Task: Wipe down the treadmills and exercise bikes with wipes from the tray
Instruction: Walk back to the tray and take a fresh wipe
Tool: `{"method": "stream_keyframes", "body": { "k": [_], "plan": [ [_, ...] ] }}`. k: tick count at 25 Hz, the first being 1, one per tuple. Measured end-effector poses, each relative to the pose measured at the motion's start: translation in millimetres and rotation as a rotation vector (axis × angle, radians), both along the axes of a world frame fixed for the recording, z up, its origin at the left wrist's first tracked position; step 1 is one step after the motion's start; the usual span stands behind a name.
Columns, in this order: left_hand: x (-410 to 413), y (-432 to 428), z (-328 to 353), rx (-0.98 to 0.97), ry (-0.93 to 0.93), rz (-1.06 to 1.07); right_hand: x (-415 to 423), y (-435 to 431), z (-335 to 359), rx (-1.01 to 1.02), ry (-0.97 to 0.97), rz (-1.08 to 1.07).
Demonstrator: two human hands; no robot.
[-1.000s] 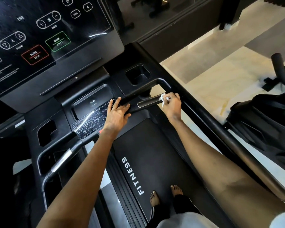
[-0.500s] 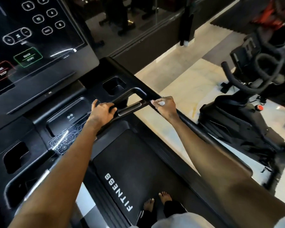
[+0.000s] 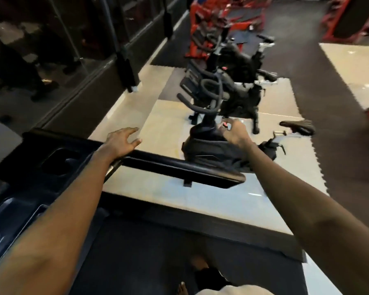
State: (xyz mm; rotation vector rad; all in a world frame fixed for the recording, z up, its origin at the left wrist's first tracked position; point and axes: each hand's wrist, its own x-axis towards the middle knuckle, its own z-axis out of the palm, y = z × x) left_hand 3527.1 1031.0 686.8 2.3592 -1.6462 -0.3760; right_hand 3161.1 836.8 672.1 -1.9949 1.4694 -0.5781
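Note:
I stand on the black treadmill, its belt (image 3: 136,252) under my bare feet and its right handrail (image 3: 179,167) running across the middle. My left hand (image 3: 124,141) hovers open just above the rail's near end, fingers spread, touching nothing. My right hand (image 3: 234,133) reaches out past the rail, in front of the nearest black exercise bike (image 3: 209,147), by its red knob. Its fingers are curled around a small pale wipe (image 3: 240,122), which is blurred and barely showing. The tray is out of view.
A second exercise bike (image 3: 239,58) stands behind the first, whose saddle (image 3: 298,125) sticks out to the right. Red racks (image 3: 211,18) fill the back. A dark glass wall (image 3: 51,50) runs along the left. Pale tile floor (image 3: 168,128) lies between treadmill and bikes.
My view has swung right, from the console to the bikes. Both hands have left the treadmill's front bar; the left has opened and the right has reached out toward the nearest bike.

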Motion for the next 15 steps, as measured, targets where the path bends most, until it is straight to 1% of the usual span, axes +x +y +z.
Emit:
{"method": "stream_keyframes", "body": {
  "k": [4,6,9,11,15],
  "plan": [
    [-74.6,-81.4,24.0,-0.064,-0.021,-0.203,-125.4,-5.5,26.3,-0.040,0.071,-0.175],
    [-122.2,-122.2,33.7,-0.075,-0.020,-0.299,-189.9,-3.0,43.3,-0.082,0.067,-0.262],
    [-206.1,-180.1,49.7,-0.068,0.042,-0.451,-283.1,16.0,63.9,-0.131,0.070,-0.404],
    [-265.9,-211.0,59.0,-0.072,0.071,-0.550,-339.8,26.3,71.6,-0.112,0.093,-0.534],
    [-392.5,-254.0,71.9,-0.134,0.100,-0.758,-440.8,62.1,82.0,-0.071,0.133,-0.714]
  ]
}}
